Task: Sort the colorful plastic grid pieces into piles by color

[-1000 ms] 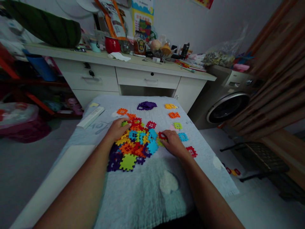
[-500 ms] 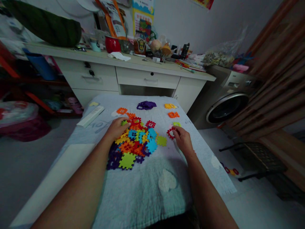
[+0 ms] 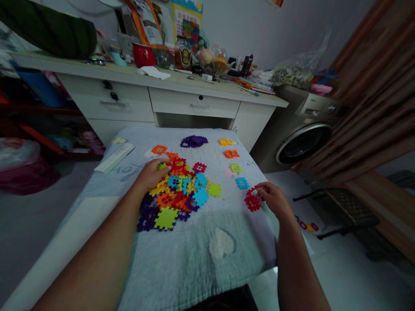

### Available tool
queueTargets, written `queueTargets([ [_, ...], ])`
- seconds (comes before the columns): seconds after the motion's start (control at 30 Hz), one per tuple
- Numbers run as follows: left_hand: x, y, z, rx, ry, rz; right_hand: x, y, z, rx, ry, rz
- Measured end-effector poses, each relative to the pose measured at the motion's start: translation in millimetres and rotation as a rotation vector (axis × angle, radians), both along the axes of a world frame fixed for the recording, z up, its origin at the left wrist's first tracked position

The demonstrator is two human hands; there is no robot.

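Observation:
A heap of colourful plastic interlocking tiles [image 3: 175, 183] lies on the cloth-covered table. At its upper left edge rests my left hand [image 3: 151, 175], thumb and index finger apart around a green tile [image 3: 161, 166] that seems to lie on the heap. My right hand [image 3: 272, 196] pinches a red window-shaped tile [image 3: 251, 191] on the right side. That piece is just above another red tile [image 3: 253, 203], overlapping it in view. Up the right side lie a blue tile [image 3: 242, 183], a green window tile [image 3: 235, 168], orange tiles [image 3: 231, 153] and yellow tiles [image 3: 226, 141].
Purple tiles [image 3: 193, 141] form a pile at the table's far side. A long white box [image 3: 115, 158] lies at the left. Beyond stands a white desk [image 3: 191, 103] with jars and clutter, beside a washing machine [image 3: 303, 129]. A dark chair [image 3: 337, 209] stands at the right.
My right hand has moved right and nearer with the red tile, to beside the other red one, uncovering the blue tile. My left hand stays at the heap. The view has shifted slightly.

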State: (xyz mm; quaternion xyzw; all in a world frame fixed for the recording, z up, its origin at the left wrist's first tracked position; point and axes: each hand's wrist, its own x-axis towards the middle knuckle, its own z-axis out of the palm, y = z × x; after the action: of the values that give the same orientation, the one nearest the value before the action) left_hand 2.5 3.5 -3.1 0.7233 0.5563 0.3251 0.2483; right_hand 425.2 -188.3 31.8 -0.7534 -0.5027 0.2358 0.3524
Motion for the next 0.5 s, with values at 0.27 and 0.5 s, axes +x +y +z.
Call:
queueTargets([
  [0.27, -2.2, -0.3, -1.9, -0.001, 0.011, 0.002, 4.1, -6.6, -4.1, -0.11, -0.407, -0.042],
  [0.5, -1.1, -2.0, -1.4, -0.004, 0.016, -0.016, 4.9, -1.0, 5.2, -0.147, -0.505, -0.01],
])
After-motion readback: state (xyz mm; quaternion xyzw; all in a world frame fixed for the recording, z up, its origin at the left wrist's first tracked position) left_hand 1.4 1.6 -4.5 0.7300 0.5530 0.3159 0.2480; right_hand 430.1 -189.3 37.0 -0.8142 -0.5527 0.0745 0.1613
